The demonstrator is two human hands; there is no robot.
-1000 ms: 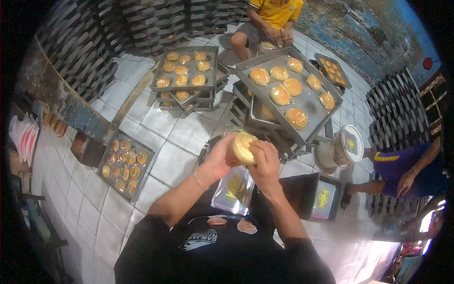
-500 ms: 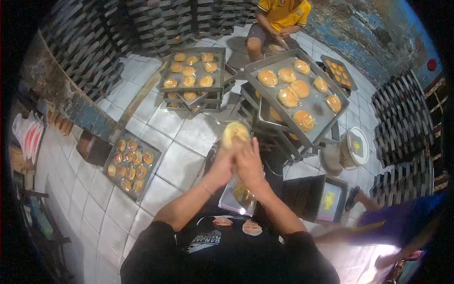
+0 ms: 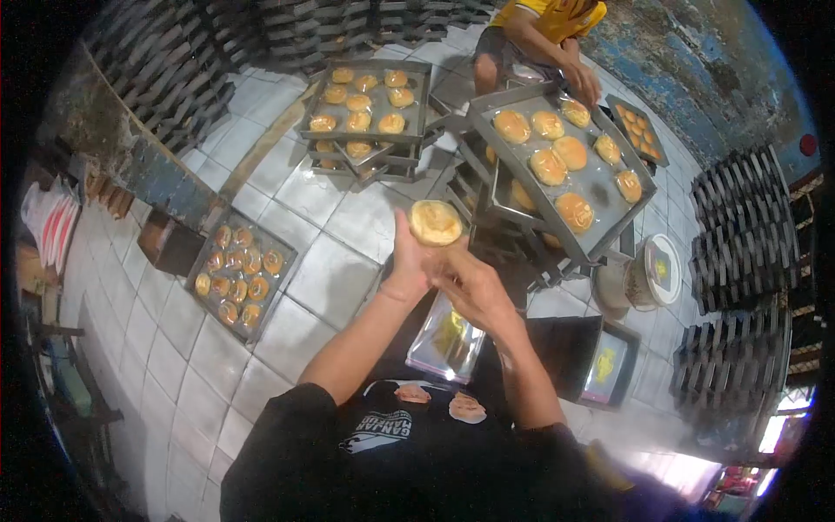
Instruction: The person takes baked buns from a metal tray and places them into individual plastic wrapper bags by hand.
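Observation:
A round golden bun (image 3: 435, 223) rests in my left hand (image 3: 409, 259), its swirled top facing up. Just below the bun, my right hand (image 3: 470, 283) has its fingers bent and pressed together near the left palm; what they hold, if anything, is hidden. Beneath my hands a shiny pack of clear plastic bags (image 3: 446, 335) with yellow print lies on my lap. To the right of my hands, a large tray of buns (image 3: 600, 193) tops a crooked stack.
Another stacked tray (image 3: 417, 104) of buns stands ahead. A floor tray (image 3: 283, 291) is at left. On the right are a lidded bucket (image 3: 651, 270) and a dark box (image 3: 613, 365). A co-worker in yellow (image 3: 544, 26) reaches over the large tray.
My right hand has slid down off the bun, which now shows its top more fully. The co-worker in yellow has reached to the large tray. Another person has moved from the right toward the bottom.

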